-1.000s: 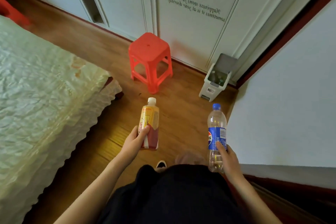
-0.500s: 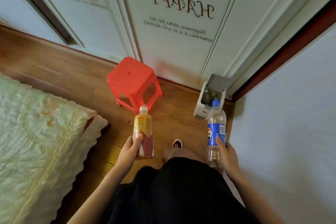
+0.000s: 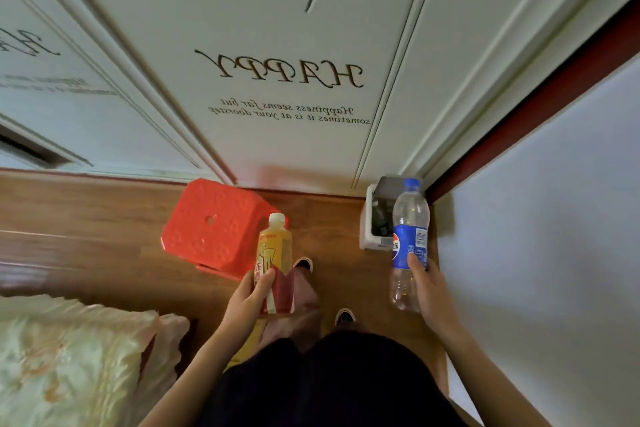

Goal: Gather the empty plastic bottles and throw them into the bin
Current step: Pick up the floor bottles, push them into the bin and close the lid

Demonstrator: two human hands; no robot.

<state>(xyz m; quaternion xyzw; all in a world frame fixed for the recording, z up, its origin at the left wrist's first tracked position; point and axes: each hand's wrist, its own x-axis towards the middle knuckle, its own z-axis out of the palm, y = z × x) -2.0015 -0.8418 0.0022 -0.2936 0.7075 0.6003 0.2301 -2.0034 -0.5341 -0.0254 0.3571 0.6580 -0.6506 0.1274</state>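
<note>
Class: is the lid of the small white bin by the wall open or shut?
Open. The bin shows its grey lid tipped up at the back and a dark inside with things lying in it, partly hidden by the blue-labelled bottle.

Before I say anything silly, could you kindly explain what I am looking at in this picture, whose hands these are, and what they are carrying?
There is no machine here: the picture comes from a wide-angle camera worn on a person's head, looking forward and down, so the arms reaching up from the bottom edge are the wearer's own. The left hand grips a yellow and red drink bottle with a white cap. The right hand grips a clear bottle with a blue label and blue cap. Both are held upright. On the wooden floor stand a red plastic stool and, in the corner by the white cupboard doors, a small white bin with its lid up. The clear bottle is in front of the bin in this view. A bed cover shows at the lower left.
</note>
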